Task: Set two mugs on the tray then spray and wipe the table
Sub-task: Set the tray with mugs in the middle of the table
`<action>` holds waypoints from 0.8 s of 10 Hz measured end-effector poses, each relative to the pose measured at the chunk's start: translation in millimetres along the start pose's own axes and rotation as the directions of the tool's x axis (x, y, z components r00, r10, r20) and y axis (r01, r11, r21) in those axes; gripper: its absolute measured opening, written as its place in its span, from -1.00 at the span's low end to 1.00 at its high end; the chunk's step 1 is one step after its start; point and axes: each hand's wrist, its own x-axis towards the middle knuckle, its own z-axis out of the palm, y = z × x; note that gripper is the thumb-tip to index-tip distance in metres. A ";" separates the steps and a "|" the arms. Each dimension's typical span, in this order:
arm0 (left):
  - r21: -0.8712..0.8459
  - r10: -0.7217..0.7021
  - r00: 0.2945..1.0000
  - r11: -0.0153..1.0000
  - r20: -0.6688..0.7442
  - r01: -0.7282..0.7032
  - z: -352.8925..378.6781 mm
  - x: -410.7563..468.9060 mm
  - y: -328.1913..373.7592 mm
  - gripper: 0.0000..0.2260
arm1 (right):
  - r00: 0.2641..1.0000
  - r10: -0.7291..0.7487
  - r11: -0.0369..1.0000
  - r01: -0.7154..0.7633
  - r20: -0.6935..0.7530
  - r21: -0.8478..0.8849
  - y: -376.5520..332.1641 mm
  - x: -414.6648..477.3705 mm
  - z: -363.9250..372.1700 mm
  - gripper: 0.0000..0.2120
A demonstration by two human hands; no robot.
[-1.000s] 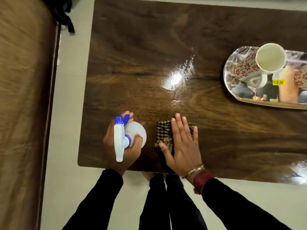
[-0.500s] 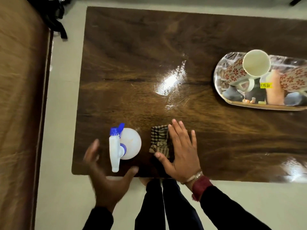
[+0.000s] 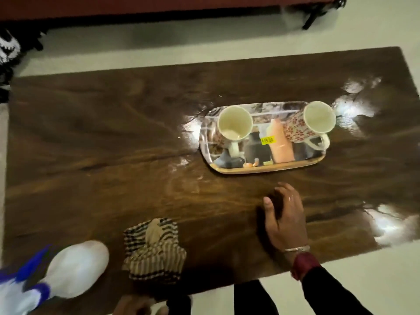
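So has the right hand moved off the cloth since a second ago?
Yes. The right hand has left the checked cloth and is now to the cloth's right, over bare table, nearer the tray.

The dark wooden table (image 3: 91,133) is glossy, with bright glare at its right end. A mirror-like tray (image 3: 261,170) lies at 2 o'clock from its middle. A crumpled checked cloth (image 3: 154,253) lies at 7 o'clock by the near edge, and just left of it, at 8 o'clock, stands a white bottle (image 3: 77,267).
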 end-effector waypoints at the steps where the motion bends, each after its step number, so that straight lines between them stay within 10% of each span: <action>1: 0.000 -0.101 0.977 0.995 -0.188 0.103 5.4 83.1 65.1 -0.77 | 1.000 0.015 0.997 -0.014 -0.011 0.076 27.9 24.0 -8.3 -0.67; 2: -0.022 -0.028 0.919 1.000 -0.394 0.020 46.6 121.3 85.4 -0.82 | 0.996 0.025 0.994 -0.015 -0.089 0.111 62.0 55.8 -24.4 -0.79; 5: -0.286 -0.511 0.647 0.858 -0.566 0.427 89.9 283.9 117.3 -0.76 | 0.934 0.308 0.927 -0.251 -0.183 0.280 127.1 168.1 -58.2 -0.76; 8: 0.206 -0.179 0.862 0.929 -0.475 0.307 78.0 313.2 113.9 -0.76 | 0.986 0.159 0.987 -0.160 0.055 0.019 135.6 226.8 -44.6 -0.83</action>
